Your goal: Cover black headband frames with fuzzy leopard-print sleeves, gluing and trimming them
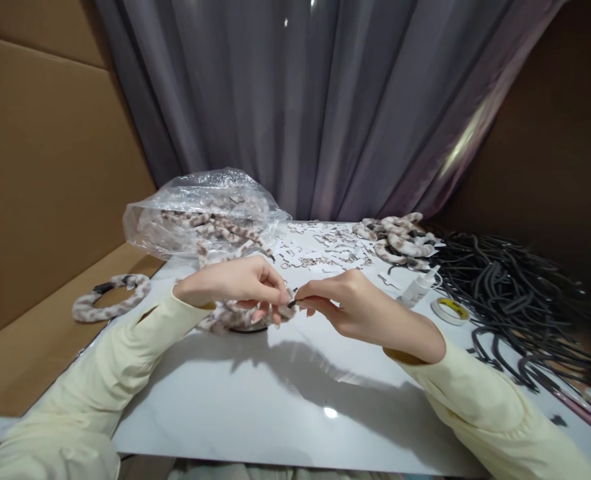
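Note:
My left hand (245, 279) is closed around the end of a furry white-and-brown spotted tube (220, 320), held just above the white table. The rest of that tube hangs below my fingers, partly covered by them. A small black end (292, 304) sticks out toward the right. My right hand (353, 303) pinches this black end between thumb and forefinger, close to my left fingertips. Whether it is a cord or a piece of tape I cannot make out.
A clear plastic bag (190, 197) of spotted furry tubes lies at back left. One furry ring (110, 310) rests at left, several more rings (400, 237) at back right. Small scraps (320, 250), a white bottle (418, 288), a tape roll (450, 311) and black tubes (500, 287) are around.

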A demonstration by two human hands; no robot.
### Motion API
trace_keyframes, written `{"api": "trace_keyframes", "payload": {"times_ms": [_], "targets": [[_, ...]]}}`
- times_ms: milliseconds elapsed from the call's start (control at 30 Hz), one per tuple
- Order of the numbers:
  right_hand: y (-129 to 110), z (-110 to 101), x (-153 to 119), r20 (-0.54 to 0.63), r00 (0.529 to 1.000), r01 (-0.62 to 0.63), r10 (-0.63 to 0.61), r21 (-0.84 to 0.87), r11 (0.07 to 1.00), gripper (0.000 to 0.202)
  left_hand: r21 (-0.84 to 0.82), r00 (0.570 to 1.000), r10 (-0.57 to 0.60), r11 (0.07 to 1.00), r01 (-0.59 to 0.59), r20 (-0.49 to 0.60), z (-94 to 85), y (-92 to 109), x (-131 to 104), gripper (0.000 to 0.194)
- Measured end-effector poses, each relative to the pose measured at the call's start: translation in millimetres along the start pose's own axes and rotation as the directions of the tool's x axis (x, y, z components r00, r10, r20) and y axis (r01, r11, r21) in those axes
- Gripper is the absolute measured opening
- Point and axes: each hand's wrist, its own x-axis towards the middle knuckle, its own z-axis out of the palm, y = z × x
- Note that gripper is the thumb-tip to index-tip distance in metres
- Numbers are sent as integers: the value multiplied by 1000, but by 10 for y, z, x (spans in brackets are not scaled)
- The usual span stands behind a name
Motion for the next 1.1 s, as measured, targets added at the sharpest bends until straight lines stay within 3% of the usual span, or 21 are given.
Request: {"api": "trace_keyframes", "payload": {"times_ms": [133, 233, 400, 500, 600, 833, 1100], "targets": [[-36, -24, 14, -11, 1000, 7, -7, 8, 1000, 23, 79, 997, 71, 995, -67, -39, 69, 27, -51, 15], [-93, -56, 8, -31, 999, -8, 9, 32, 999, 23, 172, 975, 162, 976, -135, -154, 169, 70, -101, 15], [-243, -114, -20, -58, 997, -56, 60, 73, 996, 20, 333, 878, 333, 917, -218, -344, 361, 106, -164, 16], [-300, -139, -17, -84, 994, -69, 75, 64, 996, 21, 400, 821, 432, 873, -278, -374, 433, 101, -189, 15], [-305, -139, -10, -102, 991, -80, 86, 65, 995, 20, 437, 791, 473, 850, -294, -388, 464, 100, -201, 15], [-244, -78, 5, -104, 989, -100, 106, 65, 993, 16, 336, 817, 381, 909, -246, -432, 417, 142, -188, 16], [-216, -147, 33, -137, 975, -129, 172, 277, 952, 11, 175, 851, 279, 959, -223, -446, 338, 200, -172, 14]]}}
